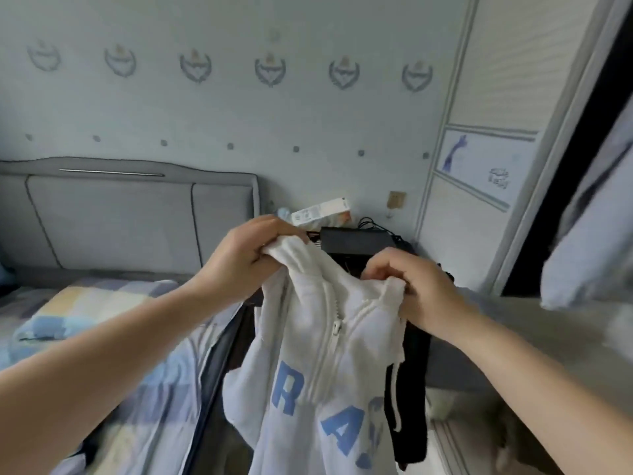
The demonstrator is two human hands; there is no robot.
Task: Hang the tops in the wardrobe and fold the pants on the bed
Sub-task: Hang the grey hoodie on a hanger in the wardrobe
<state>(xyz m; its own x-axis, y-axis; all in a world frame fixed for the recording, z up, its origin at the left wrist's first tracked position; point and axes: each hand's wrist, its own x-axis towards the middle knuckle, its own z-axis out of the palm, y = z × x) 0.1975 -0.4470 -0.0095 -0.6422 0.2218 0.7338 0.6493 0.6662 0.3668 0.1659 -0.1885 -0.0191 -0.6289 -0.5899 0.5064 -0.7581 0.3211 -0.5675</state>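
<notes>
White fleece fills the middle of the view: a zip-front hoodie (318, 365) with pale blue letters hangs in the air between the bed (102, 323) at eight o'clock and the wardrobe (486, 186) at two o'clock. Left hand (246, 255) has its fingers curled tight round one side of the neck opening, and right hand (414, 289) pinches the other side, so the top dangles from both grips with its zip partly done up. No hanger shows in either hand. This looks like the hanging step for one top, at the stage of spreading the collar. Next, I judge, a hanger must be fetched and slipped inside the neck. Dark pants (411, 399) hang just behind the hoodie at five o'clock.
</notes>
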